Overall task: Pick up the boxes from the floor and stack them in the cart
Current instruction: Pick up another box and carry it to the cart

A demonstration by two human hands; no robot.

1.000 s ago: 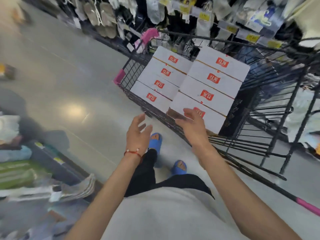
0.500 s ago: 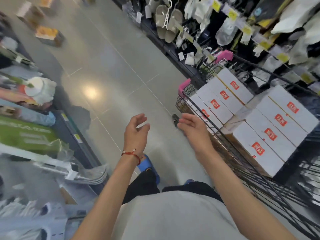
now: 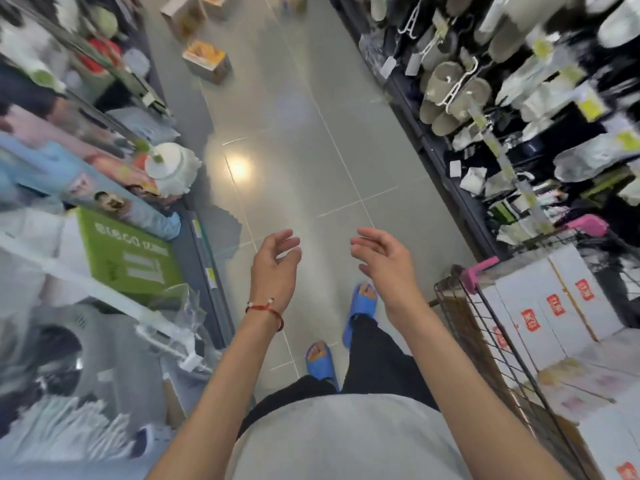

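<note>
Wire cart (image 3: pixel 485 341) at the floor's (image 3: pixel 294 150) right edge carries at least four white boxes (image 3: pixel 540 306) with red labels, side by side. At least three loose boxes (image 3: pixel 207 62), blurred, lie far up the floor. The left hand (image 3: pixel 273 268) and right hand (image 3: pixel 384 265) hover empty, fingers loosely curled.

Ahead of you the grey tiled floor (image 3: pixel 294 174) runs open down the aisle's middle, as far as the orange-topped cardboard boxes (image 3: pixel 207 62) lying on it. On your left, crowded goods shelves (image 3: pixel 204 258) wall it in. On your right stand a rack of hanging grey slippers (image 3: pixel 446 84) and the black wire cart (image 3: pixel 485 327), packed with white red-labelled boxes (image 3: pixel 519 296).
</note>
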